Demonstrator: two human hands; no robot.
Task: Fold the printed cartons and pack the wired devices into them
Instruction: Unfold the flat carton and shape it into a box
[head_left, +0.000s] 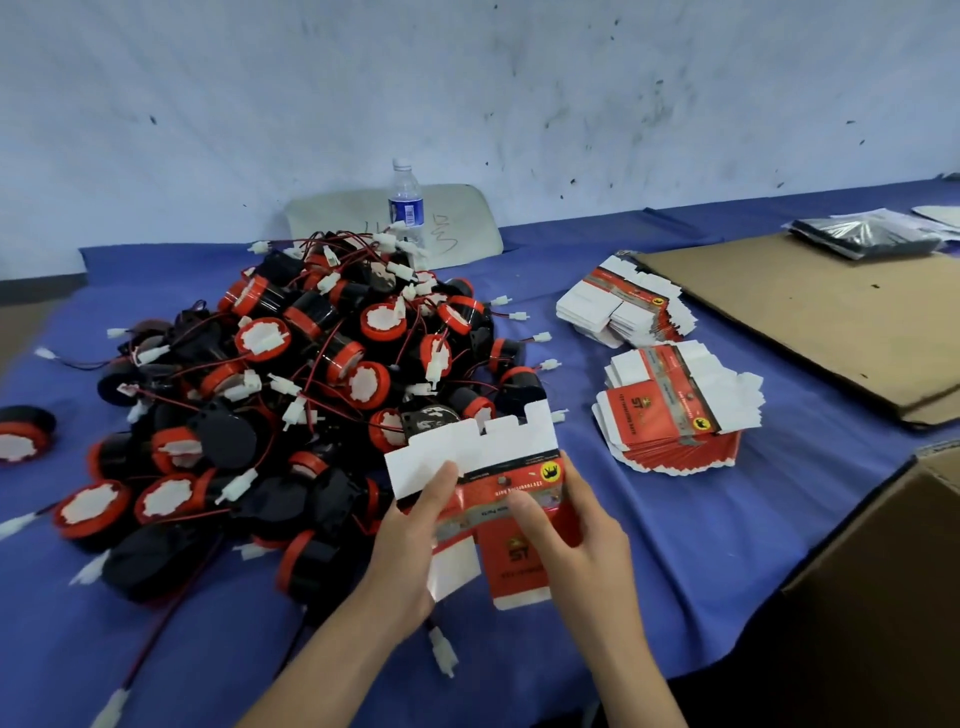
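Head view: left hand (410, 540) and right hand (576, 551), thumbs uppermost, around carton (483, 449)

Devices pile (291, 395) lies left of carton stacks (670, 410); bottle (406, 205) stands behind.

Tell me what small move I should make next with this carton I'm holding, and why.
Probably squeeze the carton open into a tube. It looks mostly flat, white flaps unfolded, with the left hand and the right hand both pinching it. The wired devices lie piled beside it, and none could go in while it is flat.
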